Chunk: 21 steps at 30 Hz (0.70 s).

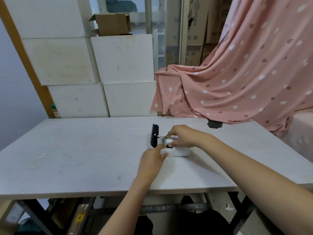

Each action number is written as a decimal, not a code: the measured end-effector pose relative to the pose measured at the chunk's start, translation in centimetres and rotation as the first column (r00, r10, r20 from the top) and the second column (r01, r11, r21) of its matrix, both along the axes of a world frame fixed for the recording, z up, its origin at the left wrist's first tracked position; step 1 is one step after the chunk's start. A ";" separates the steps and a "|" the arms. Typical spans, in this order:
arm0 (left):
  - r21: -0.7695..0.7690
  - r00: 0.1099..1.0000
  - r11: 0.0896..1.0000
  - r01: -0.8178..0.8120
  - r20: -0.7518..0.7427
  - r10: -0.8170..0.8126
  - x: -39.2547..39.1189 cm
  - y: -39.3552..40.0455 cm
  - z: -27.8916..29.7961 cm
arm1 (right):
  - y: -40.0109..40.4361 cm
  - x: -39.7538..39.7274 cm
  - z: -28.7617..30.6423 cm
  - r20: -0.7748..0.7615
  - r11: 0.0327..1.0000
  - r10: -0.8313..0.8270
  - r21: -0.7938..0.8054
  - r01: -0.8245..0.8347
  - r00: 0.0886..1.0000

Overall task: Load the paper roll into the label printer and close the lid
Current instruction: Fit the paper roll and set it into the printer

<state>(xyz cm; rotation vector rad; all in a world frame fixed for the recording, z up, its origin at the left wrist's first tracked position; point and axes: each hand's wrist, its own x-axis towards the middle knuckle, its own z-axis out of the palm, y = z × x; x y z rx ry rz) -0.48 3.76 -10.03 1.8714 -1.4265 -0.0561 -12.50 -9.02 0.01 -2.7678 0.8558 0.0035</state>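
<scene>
A small white label printer (181,152) lies on the pale wooden table (84,158), right of centre. Its black-lined lid (155,135) stands open and upright on the printer's left side. My right hand (182,135) reaches over the open bay and pinches a white paper roll (167,141) with a dark core end, fingers around it. My left hand (152,160) rests against the printer's near left corner, thumb and forefinger touching its edge. The bay's inside is mostly hidden by my fingers.
White boxes (94,68) are stacked behind the table's far edge. A pink patterned cloth (237,85) drapes over things at the back right and touches the table. A dark patch (214,124) marks the tabletop near the cloth. A green can (55,111) stands at the far left.
</scene>
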 end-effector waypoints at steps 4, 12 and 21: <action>-0.018 0.997 1.000 0.000 0.078 0.001 -0.3 0.2 0.2 | 0.0 -0.6 0.1 0.043 1.000 -0.009 0.024 0.008 0.999; -0.024 0.997 0.999 -0.040 0.067 0.042 -0.9 0.6 0.7 | -1.0 -1.5 -0.1 0.164 0.970 -0.185 0.188 0.153 0.969; 0.098 0.992 0.995 -0.007 0.125 -0.005 -1.7 0.1 1.3 | -2.2 -2.8 -1.1 0.222 0.817 -0.468 0.478 0.322 0.856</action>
